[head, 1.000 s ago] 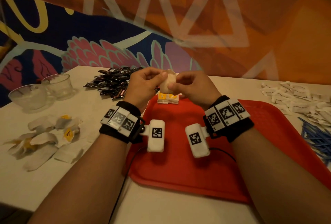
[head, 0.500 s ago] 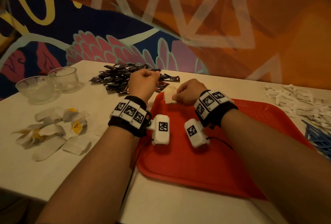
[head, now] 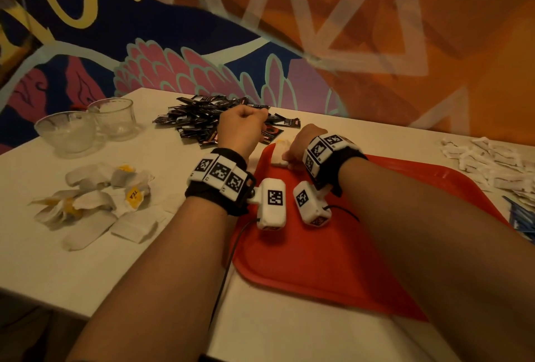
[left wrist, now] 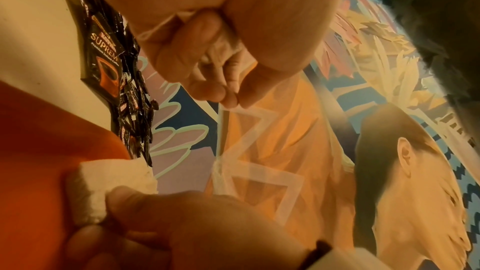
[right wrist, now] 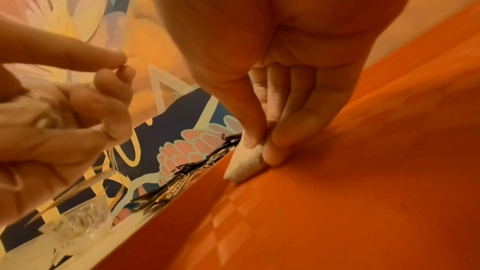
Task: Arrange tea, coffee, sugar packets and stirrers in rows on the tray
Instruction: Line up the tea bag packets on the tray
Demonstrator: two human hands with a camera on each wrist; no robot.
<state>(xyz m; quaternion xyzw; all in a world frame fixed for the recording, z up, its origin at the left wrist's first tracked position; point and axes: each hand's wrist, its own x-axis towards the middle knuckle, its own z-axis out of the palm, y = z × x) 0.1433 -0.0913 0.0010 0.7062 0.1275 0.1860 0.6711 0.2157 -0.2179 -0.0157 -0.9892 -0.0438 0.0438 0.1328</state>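
Observation:
A red tray (head: 347, 246) lies in front of me on the white table. My right hand (head: 289, 156) pinches a white tea bag (head: 278, 156) between thumb and fingers at the tray's far left corner. The bag's (right wrist: 246, 163) lower edge touches the tray floor (right wrist: 337, 192). My left hand (head: 246, 124) hovers just left of it, above the coffee sachets (head: 199, 121), fingers curled. Its thumb and forefinger (left wrist: 231, 98) pinch what looks like a thin thread hanging down toward the bag (left wrist: 114, 184).
Loose tea bags (head: 98, 202) with yellow tags lie at the left. Two glass bowls (head: 69, 133) stand at the far left. White sugar packets (head: 489, 162) and blue stirrers (head: 521, 214) lie right of the tray. A painted wall runs close behind the table.
Both hands held the tea bag up over the tray. My right hand has lowered it to the tray's far left corner, and my left hand has drawn away to the left.

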